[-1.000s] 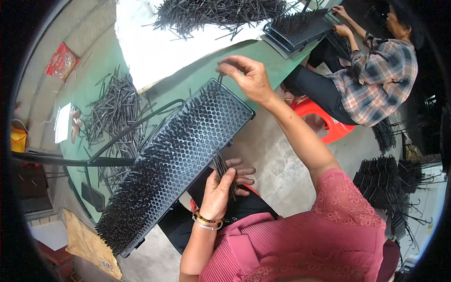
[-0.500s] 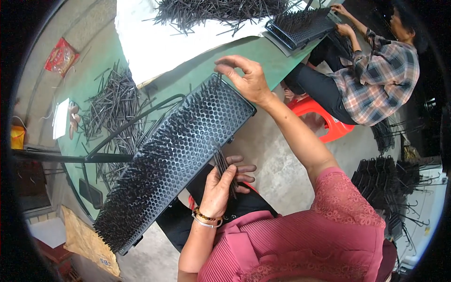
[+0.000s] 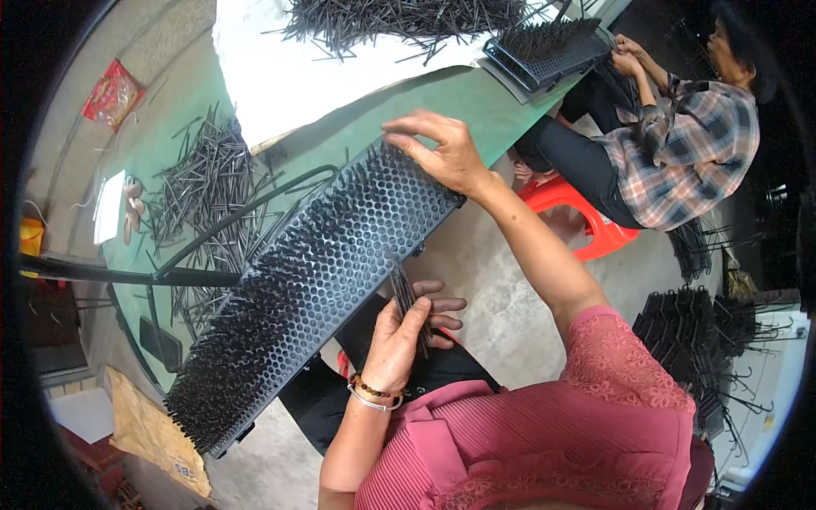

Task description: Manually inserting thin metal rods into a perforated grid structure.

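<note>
A long dark perforated tray (image 3: 374, 240) slants across in front of me. Short black sticks (image 3: 280, 272) stand upright in its holes, dense at the near left end and along the far side; the holes on the side toward me are bare. My left hand (image 3: 393, 347) is closed round a small bundle of thin black sticks (image 3: 403, 293), thumb on top, beside the tray's near edge. Over the tray's far right end is my right hand (image 3: 450, 155), thumb and forefinger tips drawn together in a pinch at the top corner. Whatever lies between those tips is too small to make out.
Loose black sticks (image 3: 208, 187) lie heaped on the green table (image 3: 340, 119), with another pile (image 3: 408, 21) on a white sheet (image 3: 272, 93). A black metal bar (image 3: 204, 278) crosses beside the tray. At right, a person (image 3: 688, 153) works at a similar tray (image 3: 552, 64).
My right hand has shifted slightly left at the tray's far end. My left hand keeps its bundle almost in place. The other person's hands have drawn together, away from their tray.
</note>
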`<control>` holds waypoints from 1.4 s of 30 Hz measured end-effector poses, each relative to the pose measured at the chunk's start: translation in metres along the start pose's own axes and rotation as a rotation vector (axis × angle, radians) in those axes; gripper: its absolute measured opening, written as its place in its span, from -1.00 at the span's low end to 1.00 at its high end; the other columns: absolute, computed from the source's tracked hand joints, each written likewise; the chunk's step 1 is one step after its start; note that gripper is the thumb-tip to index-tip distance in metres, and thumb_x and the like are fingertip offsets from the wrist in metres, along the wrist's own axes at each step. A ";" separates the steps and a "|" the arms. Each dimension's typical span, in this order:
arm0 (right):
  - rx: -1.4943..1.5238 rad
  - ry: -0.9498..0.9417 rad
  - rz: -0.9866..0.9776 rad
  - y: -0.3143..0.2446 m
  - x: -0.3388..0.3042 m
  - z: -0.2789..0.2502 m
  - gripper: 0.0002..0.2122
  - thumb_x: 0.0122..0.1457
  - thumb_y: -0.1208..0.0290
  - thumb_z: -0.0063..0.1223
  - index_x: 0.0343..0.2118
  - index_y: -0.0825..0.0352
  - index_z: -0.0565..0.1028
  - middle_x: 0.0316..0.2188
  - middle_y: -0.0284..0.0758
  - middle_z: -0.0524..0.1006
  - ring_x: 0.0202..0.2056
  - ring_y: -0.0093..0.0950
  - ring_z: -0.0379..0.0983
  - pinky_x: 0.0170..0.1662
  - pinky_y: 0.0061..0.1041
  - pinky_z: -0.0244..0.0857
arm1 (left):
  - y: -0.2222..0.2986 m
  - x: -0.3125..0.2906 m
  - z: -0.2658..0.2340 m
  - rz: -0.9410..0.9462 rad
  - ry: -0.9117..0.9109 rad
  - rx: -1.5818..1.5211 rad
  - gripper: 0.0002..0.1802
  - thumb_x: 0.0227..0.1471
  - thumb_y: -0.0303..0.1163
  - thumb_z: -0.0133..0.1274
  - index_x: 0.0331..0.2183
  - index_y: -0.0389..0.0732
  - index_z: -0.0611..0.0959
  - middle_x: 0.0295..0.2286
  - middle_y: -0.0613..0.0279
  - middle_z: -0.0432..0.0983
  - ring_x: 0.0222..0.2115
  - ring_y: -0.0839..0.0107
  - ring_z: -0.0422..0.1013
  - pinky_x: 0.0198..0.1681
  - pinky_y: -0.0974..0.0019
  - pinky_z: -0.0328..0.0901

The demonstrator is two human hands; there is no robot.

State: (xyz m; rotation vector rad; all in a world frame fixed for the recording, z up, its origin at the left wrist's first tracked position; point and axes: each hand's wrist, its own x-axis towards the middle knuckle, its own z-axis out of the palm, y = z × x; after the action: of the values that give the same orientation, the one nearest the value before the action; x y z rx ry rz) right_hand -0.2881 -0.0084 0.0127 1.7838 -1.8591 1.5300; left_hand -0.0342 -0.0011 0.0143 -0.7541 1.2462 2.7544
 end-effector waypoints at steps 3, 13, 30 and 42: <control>-0.008 0.005 -0.007 0.000 -0.002 -0.002 -0.85 -0.01 0.56 0.14 -0.33 0.36 0.56 -0.37 -0.24 0.57 -0.32 -0.40 0.51 -0.25 -0.48 0.36 | 0.001 0.000 0.002 -0.003 -0.006 0.000 -0.59 0.21 -0.25 -0.23 -0.02 -0.33 0.31 -0.23 -0.05 0.49 -0.35 0.38 0.47 -0.39 0.43 0.40; -0.134 0.051 -0.130 -0.001 -0.006 -0.002 -0.78 -0.07 0.58 0.17 -0.28 0.35 0.56 -0.40 -0.29 0.58 -0.37 -0.41 0.50 -0.25 -0.47 0.32 | -0.002 0.003 0.001 -0.003 0.023 -0.043 -0.59 0.17 -0.28 -0.19 -0.01 -0.31 0.32 -0.23 -0.09 0.48 -0.38 0.35 0.48 -0.45 0.41 0.41; -0.278 -0.051 -0.194 -0.011 0.000 -0.007 -0.75 -0.01 0.59 0.07 -0.20 0.33 0.52 -0.38 -0.25 0.56 -0.35 -0.36 0.48 -0.25 -0.43 0.31 | 0.004 0.001 -0.002 0.009 -0.008 0.002 -0.57 0.20 -0.25 -0.21 0.01 -0.32 0.29 -0.24 -0.04 0.49 -0.43 0.43 0.45 -0.47 0.46 0.38; -0.345 -0.170 -0.202 -0.009 0.000 -0.005 -0.68 -0.01 0.64 -0.04 -0.13 0.32 0.47 -0.30 -0.23 0.53 -0.25 -0.31 0.45 -0.15 -0.39 0.27 | -0.002 0.003 -0.007 0.054 0.154 -0.153 -0.63 0.17 -0.26 -0.14 -0.07 -0.31 0.32 -0.25 -0.11 0.48 -0.40 0.32 0.47 -0.44 0.38 0.41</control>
State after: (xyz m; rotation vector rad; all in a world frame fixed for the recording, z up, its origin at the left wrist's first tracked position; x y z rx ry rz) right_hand -0.2834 -0.0028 0.0195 1.9098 -1.8113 0.9485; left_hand -0.0332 -0.0057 0.0080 -0.9753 1.1029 2.9102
